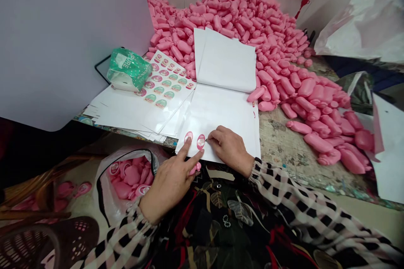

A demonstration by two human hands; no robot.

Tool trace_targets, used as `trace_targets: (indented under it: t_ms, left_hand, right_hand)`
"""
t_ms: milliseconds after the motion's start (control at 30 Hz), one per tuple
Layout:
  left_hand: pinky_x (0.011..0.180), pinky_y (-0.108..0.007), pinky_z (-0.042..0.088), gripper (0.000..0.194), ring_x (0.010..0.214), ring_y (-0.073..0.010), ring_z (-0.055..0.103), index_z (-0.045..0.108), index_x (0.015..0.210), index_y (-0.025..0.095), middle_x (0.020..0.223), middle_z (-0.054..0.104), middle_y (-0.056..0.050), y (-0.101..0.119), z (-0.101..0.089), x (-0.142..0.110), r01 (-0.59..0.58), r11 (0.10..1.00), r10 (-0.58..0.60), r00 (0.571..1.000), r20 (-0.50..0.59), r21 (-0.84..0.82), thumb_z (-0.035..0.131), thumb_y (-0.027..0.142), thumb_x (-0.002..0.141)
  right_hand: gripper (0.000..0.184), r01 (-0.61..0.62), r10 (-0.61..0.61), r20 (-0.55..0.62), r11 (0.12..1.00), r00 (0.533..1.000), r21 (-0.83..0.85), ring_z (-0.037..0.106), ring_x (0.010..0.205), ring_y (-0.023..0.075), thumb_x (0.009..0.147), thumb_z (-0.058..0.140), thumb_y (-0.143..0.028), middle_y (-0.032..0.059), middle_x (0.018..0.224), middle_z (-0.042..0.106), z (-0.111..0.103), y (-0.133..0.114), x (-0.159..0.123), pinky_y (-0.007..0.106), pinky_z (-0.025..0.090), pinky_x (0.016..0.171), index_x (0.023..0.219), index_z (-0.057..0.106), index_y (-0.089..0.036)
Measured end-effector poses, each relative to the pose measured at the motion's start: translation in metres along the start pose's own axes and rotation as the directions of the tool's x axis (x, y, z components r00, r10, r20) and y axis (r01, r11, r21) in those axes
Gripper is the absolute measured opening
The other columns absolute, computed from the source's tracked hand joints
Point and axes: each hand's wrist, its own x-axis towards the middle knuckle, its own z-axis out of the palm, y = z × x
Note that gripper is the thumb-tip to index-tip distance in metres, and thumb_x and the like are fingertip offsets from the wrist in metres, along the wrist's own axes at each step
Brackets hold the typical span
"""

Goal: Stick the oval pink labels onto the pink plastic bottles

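My spread left fingers [189, 151] pin a pink oval sticker [188, 136] to white backing paper [221, 113]; my right fingertips [211, 135], grip unclear, meet a second sticker [200, 141].

Left hand [167, 187]: fingers spread; on my feed, the index fingertip [191, 139] touches the lower edge of the first oval label.
First oval label [188, 136]: pink-rimmed, lying flat on the sheet, tilted slightly.
Second oval label [200, 141]: same pink rim, just right of the first, its printing too small for me to read.
White backing sheet [217, 113]: flat, under both labels.
Small pink piece [195, 168]: tucked against the left hand's lower fingers, shape unclear.
Right hand [229, 149]: fingers curled, resting on the sheet just right of the second label; I see a tiny dark tip [206, 139] at the fingertips, too small to name.
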Motion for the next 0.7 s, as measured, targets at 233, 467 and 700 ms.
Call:
trace_targets:
  t_ms: [233,467,700]
  left_hand:
    - [0.082,-0.041,0.049,0.047,0.101,-0.0258,0.062,0.037,0.138,0.036,0.156,0.004,-0.009,0.000,0.006,-0.002,-0.001,1.000,0.001,1.000,-0.024,0.018,0.042,0.031,0.091]
    - [0.081,-0.039,0.049,0.049,0.100,-0.0244,0.062,0.037,0.138,0.038,0.156,0.006,-0.007,-0.001,0.010,-0.002,-0.003,1.000,0.004,0.999,-0.046,0.021,0.044,0.029,0.090]
    - [0.074,-0.040,0.051,0.049,0.093,-0.0241,0.063,0.032,0.140,0.040,0.156,0.000,-0.009,0.005,0.015,0.000,0.021,0.996,-0.015,0.997,-0.070,0.083,0.037,0.030,0.093]
  right_hand:
    - [0.021,-0.074,0.080,-0.083,0.995,0.993,0.068,0.054,0.082,0.0147,0.093,0.042,-0.030,0.0026,0.088,0.057,0.007,0.000,-0.007,0.026,0.036,0.067,0.090,0.061,-0.021]
    - [0.023,-0.026,0.023,-0.032,0.995,0.999,-0.094,0.053,0.083,0.0171,0.093,0.041,-0.030,0.0048,0.089,0.058,-0.002,-0.002,0.000,0.028,0.034,0.064,0.090,0.063,-0.021]
    - [0.020,0.000,0.000,-0.005,1.000,1.000,-0.001,0.053,0.082,0.0153,0.091,0.044,-0.028,0.0034,0.089,0.059,-0.001,0.002,-0.001,0.026,0.034,0.064,0.089,0.063,-0.021]
